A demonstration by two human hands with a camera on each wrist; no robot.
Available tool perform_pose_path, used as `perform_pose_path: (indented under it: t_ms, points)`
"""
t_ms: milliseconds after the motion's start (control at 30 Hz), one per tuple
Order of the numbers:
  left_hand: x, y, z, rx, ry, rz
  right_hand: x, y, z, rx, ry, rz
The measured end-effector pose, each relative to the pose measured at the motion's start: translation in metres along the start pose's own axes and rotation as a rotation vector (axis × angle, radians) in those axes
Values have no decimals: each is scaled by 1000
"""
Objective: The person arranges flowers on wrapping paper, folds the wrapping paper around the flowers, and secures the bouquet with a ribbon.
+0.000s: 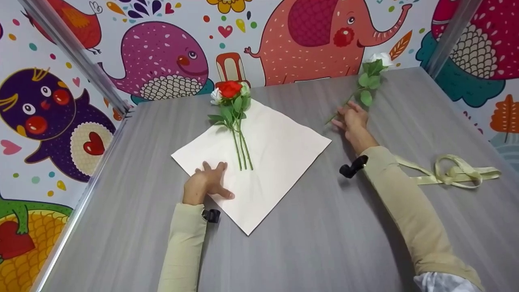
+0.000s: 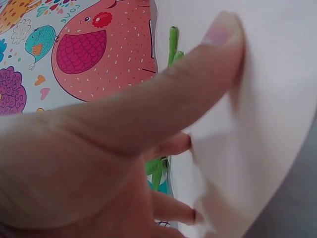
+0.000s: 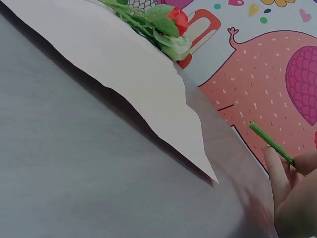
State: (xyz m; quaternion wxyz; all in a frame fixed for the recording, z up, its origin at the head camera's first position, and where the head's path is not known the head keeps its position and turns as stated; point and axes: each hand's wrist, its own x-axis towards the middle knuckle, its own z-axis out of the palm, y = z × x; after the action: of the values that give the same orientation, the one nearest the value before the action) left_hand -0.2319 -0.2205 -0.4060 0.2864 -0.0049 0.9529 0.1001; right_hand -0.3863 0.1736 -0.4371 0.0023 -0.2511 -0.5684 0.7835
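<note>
A sheet of pale pink paper [image 1: 279, 162] lies on the table with one corner toward me. On it rests a bunch of flowers, with a red rose [image 1: 229, 89], white blooms beside it and bare green stems [image 1: 242, 156] pointing my way. My left hand [image 1: 206, 182] rests with spread fingers on the paper's left edge; its thumb [image 2: 225, 37] touches the sheet in the left wrist view. Right of the paper, my right hand [image 1: 353, 121] pinches the stem [image 3: 270, 140] of a white rose [image 1: 380, 61] with green leaves. That bloom points to the back.
A loosely looped, pale yellow ribbon [image 1: 458, 174] lies on the right side of the grey table [image 1: 304, 251], beside my right forearm. Behind the table stands a wall [image 1: 243, 44] printed with cartoon animals. Metal posts [image 1: 77, 52] rise at the back corners.
</note>
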Motion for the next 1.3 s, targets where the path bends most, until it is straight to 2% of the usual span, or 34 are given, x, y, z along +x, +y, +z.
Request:
perform_pose_path:
  t_ms: [133, 400, 567, 767, 933, 1100, 1300]
  points:
    - [0, -2, 2, 2, 3, 6, -6, 4, 5, 8, -15, -13]
    - [-1, -4, 3, -39, -7, 10, -20, 11, 20, 46, -98, -50]
    - [-2, -2, 2, -33, -7, 7, -28, 13, 30, 62, -130, -36]
    - [-3, -2, 1, -42, -5, 3, -35, 13, 41, 13, -153, -5]
    - [-3, -1, 1, -51, -7, -5, -40, 12, 48, 19, -207, 16]
    - [-3, 1, 0, -33, 5, -3, -46, 15, 55, 54, -254, 20]
    - [-3, 1, -2, -5, 3, 14, -53, 24, 67, 58, -306, -16]
